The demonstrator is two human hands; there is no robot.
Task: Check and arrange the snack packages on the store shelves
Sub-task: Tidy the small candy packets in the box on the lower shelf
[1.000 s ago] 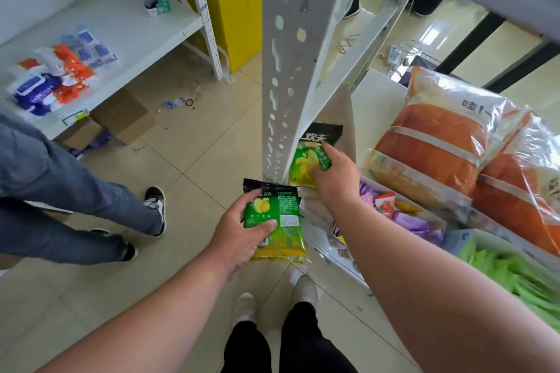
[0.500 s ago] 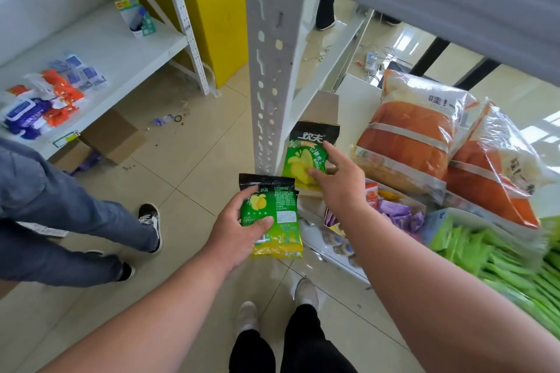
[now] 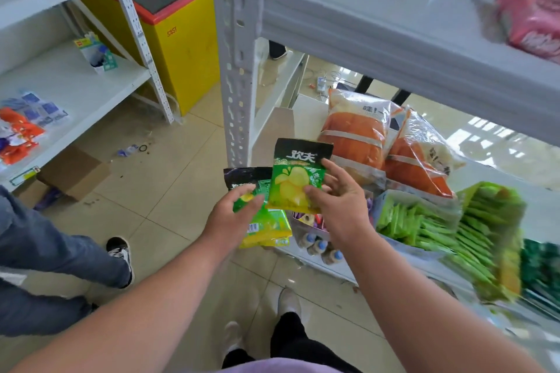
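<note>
Grip, ours: right hand (image 3: 339, 206) pinches an upright green bag (image 3: 295, 179), face toward us for checking; left hand (image 3: 230, 215) grasps its twin (image 3: 266, 221). Both hang just left of the orange packs (image 3: 354, 133), off the shelf (image 3: 303, 112).

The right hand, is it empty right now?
No, the right hand pinches a green chip packet, lifted in front of the shelf.
</note>
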